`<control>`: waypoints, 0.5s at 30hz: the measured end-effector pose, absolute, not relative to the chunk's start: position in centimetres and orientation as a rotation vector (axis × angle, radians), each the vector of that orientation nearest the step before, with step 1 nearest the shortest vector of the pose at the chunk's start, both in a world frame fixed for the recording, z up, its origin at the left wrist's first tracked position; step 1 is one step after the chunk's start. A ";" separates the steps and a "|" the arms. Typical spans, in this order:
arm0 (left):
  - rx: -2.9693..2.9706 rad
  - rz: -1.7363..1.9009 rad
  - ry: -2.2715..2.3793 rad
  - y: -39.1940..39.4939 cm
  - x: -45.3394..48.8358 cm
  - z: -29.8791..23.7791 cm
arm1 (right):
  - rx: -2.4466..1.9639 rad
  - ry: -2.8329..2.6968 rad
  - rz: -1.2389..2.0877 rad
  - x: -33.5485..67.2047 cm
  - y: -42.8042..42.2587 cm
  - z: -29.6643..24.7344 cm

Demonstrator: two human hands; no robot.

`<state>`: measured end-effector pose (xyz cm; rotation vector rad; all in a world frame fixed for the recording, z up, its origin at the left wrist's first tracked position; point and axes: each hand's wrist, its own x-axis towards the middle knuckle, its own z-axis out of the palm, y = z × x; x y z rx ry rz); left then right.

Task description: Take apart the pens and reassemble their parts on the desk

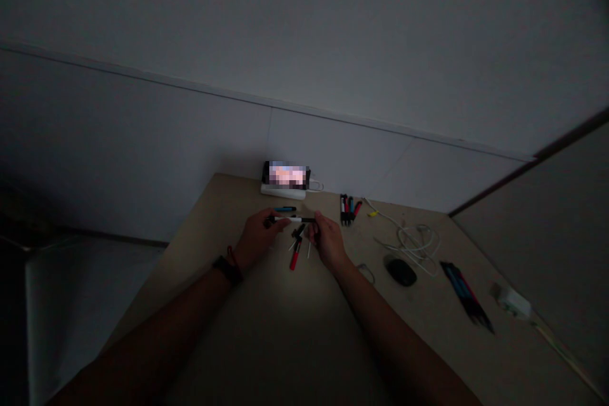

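Observation:
A white and black pen (295, 219) lies level between my two hands above the table. My left hand (261, 231) pinches its left end, and my right hand (330, 240) grips the black right end. Just beneath, a red pen piece (295, 256) with a dark tip rests on the tabletop, among small black parts (297, 231) and thin white sticks (309, 250) partly hidden by my right hand. A blue pen piece (286, 209) lies just beyond my left fingers. The dim light hides finer detail.
At the wall, a lit phone (287, 175) leans on a white block (282, 191). To the right are a row of short pen pieces (351, 210), a coiled white cable (415, 242), a black mouse (400, 271), a bundle of pens (465, 295) and a white plug block (514, 302).

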<state>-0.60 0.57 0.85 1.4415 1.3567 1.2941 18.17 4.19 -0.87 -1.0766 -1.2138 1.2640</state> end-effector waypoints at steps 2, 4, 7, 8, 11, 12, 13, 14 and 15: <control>1.456 1.296 1.362 0.5 -0.6 1.0 | -1.076 -1.206 1.269 18.2 4.2 -0.9; 1.473 1.302 1.368 0.5 -0.6 1.1 | -1.075 -1.204 1.274 18.2 4.2 -0.9; 1.481 1.299 1.377 0.4 -0.6 1.2 | -1.085 -1.211 1.269 18.2 4.3 -1.0; 1.480 1.296 1.377 0.4 -0.6 1.2 | -1.090 -1.212 1.265 18.3 4.3 -1.0; 1.470 1.287 1.376 0.4 -0.6 1.1 | -1.095 -1.219 1.263 18.3 4.3 -1.1; 1.472 1.283 1.378 0.4 -0.6 1.1 | -1.094 -1.222 1.262 18.3 4.3 -1.1; 1.475 1.280 1.380 0.4 -0.6 1.1 | -1.093 -1.228 1.257 18.3 4.3 -1.2; 1.477 1.281 1.383 0.4 -0.6 1.1 | -1.095 -1.235 1.249 18.3 4.3 -1.2; 1.478 1.283 1.385 0.4 -0.6 1.2 | -1.100 -1.249 1.239 18.3 4.3 -1.3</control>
